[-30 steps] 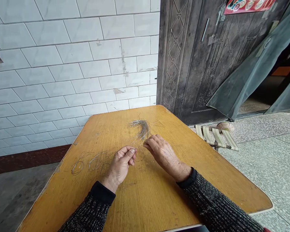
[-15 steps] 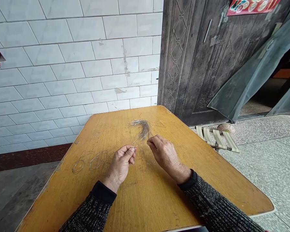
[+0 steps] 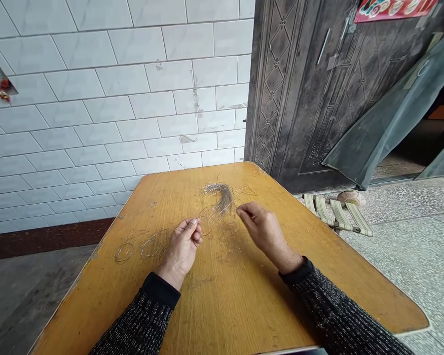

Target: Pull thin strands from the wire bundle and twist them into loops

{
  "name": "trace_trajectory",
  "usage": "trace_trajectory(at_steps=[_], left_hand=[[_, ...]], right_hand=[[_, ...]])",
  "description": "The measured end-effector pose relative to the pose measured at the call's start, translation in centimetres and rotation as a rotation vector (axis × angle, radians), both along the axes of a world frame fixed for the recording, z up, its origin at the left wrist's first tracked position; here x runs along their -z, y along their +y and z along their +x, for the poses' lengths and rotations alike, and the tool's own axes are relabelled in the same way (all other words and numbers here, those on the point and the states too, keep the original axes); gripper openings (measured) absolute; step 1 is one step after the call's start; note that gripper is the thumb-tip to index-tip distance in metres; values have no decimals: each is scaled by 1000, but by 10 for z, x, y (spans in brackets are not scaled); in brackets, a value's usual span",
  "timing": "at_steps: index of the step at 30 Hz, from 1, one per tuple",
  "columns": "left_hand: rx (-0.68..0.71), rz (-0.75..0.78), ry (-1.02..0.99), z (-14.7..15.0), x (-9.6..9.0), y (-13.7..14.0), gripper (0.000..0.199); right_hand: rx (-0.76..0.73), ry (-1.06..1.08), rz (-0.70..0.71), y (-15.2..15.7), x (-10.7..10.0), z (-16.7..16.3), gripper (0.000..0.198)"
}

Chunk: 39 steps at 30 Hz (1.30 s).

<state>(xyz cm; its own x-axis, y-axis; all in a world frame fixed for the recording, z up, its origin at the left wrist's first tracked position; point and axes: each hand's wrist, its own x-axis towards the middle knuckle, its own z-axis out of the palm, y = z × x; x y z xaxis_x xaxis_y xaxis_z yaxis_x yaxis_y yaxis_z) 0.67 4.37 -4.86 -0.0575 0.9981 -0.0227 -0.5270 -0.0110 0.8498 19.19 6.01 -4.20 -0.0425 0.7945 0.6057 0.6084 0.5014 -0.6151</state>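
Observation:
My left hand (image 3: 182, 249) is closed in a pinch, thumb on top, over the middle of the table. A fine wire (image 3: 207, 233) shows at its fingertips. To the right, my right hand (image 3: 265, 233) also has its fingertips pressed together; what they hold is too thin to make out. Just beyond the hands lies a curved bundle of thin grey wires (image 3: 225, 199), with loose ends fanning out. Left of my left hand are loosely coiled wire loops (image 3: 149, 248), one partly hidden behind that hand.
The wooden table (image 3: 222, 305) has a white wall (image 3: 155, 113) behind it and a dark carved door (image 3: 299, 98) at the back right. A low strap stool (image 3: 336, 214) stands on the floor to the right, near a hanging grey-green curtain (image 3: 385, 118).
My hands have moved farther apart, the right one going rightward away from the left. The whole view has shifted slightly. The wire bundle and coils lie as before.

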Motion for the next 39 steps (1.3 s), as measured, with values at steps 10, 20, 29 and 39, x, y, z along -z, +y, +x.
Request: trace_trajectory(at_steps=[10,20,29,39], left_hand=[[131,-10,84,5,-1,-7,27],[241,-16,97,4,3,-7,26],[252,5,17,4,3,-4,21],[221,-13,156,-1,3,-3,30]], right_hand=[[-514,531,-572,-3,11,-29,37],[-457,633,-541,-5,6,-25,36],[-479,658,-546,-7,9,-28,35],[-474,604,-549,-4,6,-21,34]])
